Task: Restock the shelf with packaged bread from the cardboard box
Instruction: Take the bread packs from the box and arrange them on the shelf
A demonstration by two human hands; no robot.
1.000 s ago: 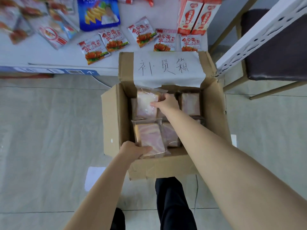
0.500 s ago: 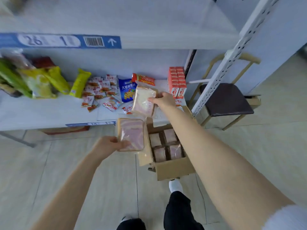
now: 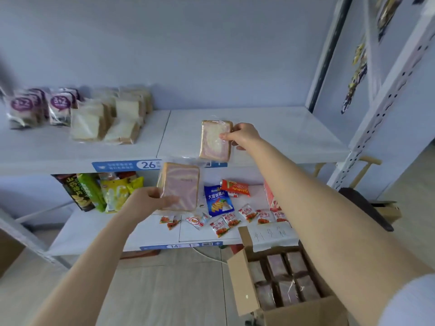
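Observation:
My right hand [image 3: 242, 135] grips a clear-wrapped slice of pink-swirl bread [image 3: 214, 140] upright over the front of the upper white shelf [image 3: 270, 135]. My left hand [image 3: 150, 200] holds a second pack of the same bread [image 3: 181, 185] lower down, in front of the shelf's blue label strip. The open cardboard box [image 3: 242, 285] stands on the floor at lower right, with several more bread packs [image 3: 282, 278] inside. Stacked packs of white bread [image 3: 110, 118] lie at the upper shelf's left.
Purple-labelled bread bags [image 3: 40, 107] sit far left on the upper shelf. The lower shelf [image 3: 94, 229] carries chip bags [image 3: 94, 191], a blue snack pack [image 3: 217, 200] and small red sachets [image 3: 235, 220]. A perforated white upright [image 3: 386, 109] and a dark chair [image 3: 362, 205] stand at right.
Both hands lifted a bread pack out of the box and raised them toward the upper shelf. The view swung up from the box to the shelves.

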